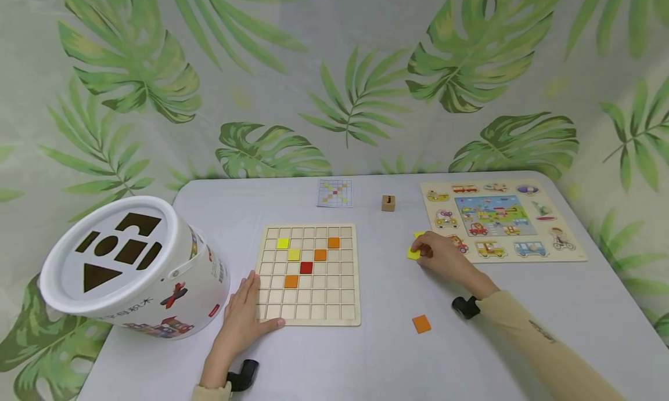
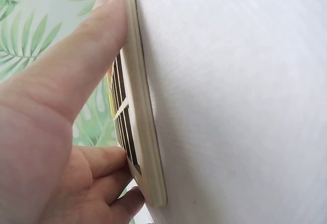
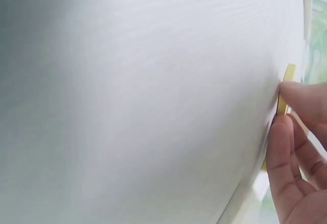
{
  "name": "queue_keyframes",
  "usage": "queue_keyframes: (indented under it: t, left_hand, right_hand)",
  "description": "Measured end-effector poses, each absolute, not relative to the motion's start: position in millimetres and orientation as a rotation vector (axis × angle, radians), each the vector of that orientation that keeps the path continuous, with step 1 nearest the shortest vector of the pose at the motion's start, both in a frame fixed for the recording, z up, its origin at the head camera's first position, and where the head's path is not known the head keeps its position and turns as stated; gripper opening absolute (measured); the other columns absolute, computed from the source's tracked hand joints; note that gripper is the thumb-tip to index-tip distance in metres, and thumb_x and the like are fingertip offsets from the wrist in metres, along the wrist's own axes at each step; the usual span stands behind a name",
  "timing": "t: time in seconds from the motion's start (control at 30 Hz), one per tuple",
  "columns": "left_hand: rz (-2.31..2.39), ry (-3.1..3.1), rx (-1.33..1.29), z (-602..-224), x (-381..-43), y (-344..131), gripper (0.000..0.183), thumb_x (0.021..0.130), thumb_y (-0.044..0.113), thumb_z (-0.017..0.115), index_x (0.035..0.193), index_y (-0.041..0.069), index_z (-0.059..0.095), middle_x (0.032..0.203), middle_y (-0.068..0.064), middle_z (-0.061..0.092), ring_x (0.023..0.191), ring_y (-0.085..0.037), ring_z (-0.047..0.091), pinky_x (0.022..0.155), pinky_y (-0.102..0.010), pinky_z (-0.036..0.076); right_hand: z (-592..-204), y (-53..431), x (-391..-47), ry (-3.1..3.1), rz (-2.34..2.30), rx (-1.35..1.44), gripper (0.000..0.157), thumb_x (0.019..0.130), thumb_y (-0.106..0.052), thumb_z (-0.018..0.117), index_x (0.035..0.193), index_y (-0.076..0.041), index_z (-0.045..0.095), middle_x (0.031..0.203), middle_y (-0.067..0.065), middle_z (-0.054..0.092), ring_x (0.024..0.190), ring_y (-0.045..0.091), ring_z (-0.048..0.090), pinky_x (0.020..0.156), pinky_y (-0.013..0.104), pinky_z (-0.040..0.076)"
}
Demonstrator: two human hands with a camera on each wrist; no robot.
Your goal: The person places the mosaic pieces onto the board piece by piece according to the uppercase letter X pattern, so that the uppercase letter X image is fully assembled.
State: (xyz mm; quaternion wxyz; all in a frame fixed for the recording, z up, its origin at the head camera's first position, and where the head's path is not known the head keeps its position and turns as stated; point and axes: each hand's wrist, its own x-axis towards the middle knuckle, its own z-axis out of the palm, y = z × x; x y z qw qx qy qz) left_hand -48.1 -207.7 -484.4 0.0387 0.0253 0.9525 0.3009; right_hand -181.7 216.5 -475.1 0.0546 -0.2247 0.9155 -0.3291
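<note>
"Six coloured tiles (image 1: 306,268) lie in the grid board (image 1: 322,311), but what crowds it?"

"A white bucket (image 1: 198,296) stands at the left, close to the left hand (image 1: 241,308). Behind the board lie a small pattern card (image 1: 335,193) and a wooden cube (image 1: 388,203); at the right is a picture puzzle (image 1: 528,208), its near-left corner partly covered, in the head view, by the right hand (image 1: 441,256)."

"And the fingers?"

"The right thumb and fingertips pinch a yellow tile (image 1: 413,254) low over the cloth (image 1: 381,354), right of the board; another yellow piece (image 1: 419,235) shows just beyond. The left fingers lie together along the board's left edge, thumb spread to its near edge."

"Materials?"

"Pale wood for the board, cut into square cells, its layered edge plain in the left wrist view. The tiles are thin flat squares; a loose orange tile (image 1: 421,324) lies nearer the person. The bucket's smooth lid (image 1: 104,215) has triangular, round and arched holes."
</note>
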Motion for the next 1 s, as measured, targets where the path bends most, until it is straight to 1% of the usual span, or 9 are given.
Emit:
queue_keyframes:
  t: [0.2,0.4,0.63,0.77,0.87,1.0]
  left_hand:
    - [0.92,2.91,0.075,-483.0,-48.4,-207.3,0.112,0.07,0.037,0.084,0.146,-0.013,0.019,0.153,-0.029,0.013,0.14,-0.047,0.008,0.108,-0.064,0.008]
    - [0.921,2.905,0.073,-482.7,-48.4,-207.2,0.113,0.07,0.038,0.084,0.146,-0.013,0.018,0.153,-0.029,0.013,0.14,-0.047,0.008,0.108,-0.063,0.008]
    - [0.916,2.906,0.067,-483.3,-49.0,-206.6,0.113,0.07,0.037,0.084,0.146,-0.013,0.018,0.153,-0.03,0.013,0.14,-0.047,0.008,0.108,-0.063,0.008]
    - [0.916,2.9,0.047,-482.1,-49.0,-206.0,0.113,0.069,0.036,0.085,0.146,-0.012,0.018,0.153,-0.029,0.013,0.14,-0.046,0.008,0.109,-0.063,0.008]
    - [0.917,2.896,0.04,-481.0,-48.4,-205.8,0.113,0.069,0.036,0.085,0.147,-0.012,0.018,0.153,-0.029,0.013,0.14,-0.046,0.009,0.108,-0.063,0.008]
    - [0.914,2.896,0.044,-481.0,-48.4,-205.9,0.113,0.07,0.037,0.085,0.147,-0.012,0.018,0.153,-0.029,0.013,0.14,-0.046,0.009,0.108,-0.063,0.009]
  right_hand:
    - [-469.3,184.0,-180.8,2.701,-1.09,-0.814,0.021,0.075,0.008,0.071,0.093,-0.003,0.065,0.089,0.003,0.059,0.08,0.018,0.055,0.068,0.029,0.05]
    - [-456.6,126.6,-169.7,2.556,-1.113,-0.995,0.021,0.077,0.006,0.07,0.096,-0.004,0.065,0.093,0.002,0.06,0.084,0.02,0.056,0.068,0.025,0.051]
    - [-454.1,69.4,-160.5,2.446,-1.009,-1.074,0.018,0.08,0.001,0.071,0.095,-0.008,0.067,0.093,-0.002,0.059,0.084,0.017,0.053,0.069,0.023,0.048]
    - [-458.6,49.7,-158.4,2.442,-0.935,-1.124,0.018,0.079,0.004,0.068,0.092,-0.007,0.068,0.092,-0.001,0.059,0.08,0.015,0.051,0.069,0.022,0.046]
    - [-462.2,40.9,-157.1,2.461,-0.897,-1.146,0.021,0.078,0.009,0.063,0.091,-0.007,0.068,0.09,-0.001,0.06,0.078,0.013,0.049,0.069,0.021,0.045]
    - [-460.1,35.5,-152.1,2.492,-0.848,-1.161,0.023,0.079,0.009,0.061,0.093,-0.007,0.069,0.092,0.0,0.061,0.081,0.013,0.049,0.072,0.021,0.045]
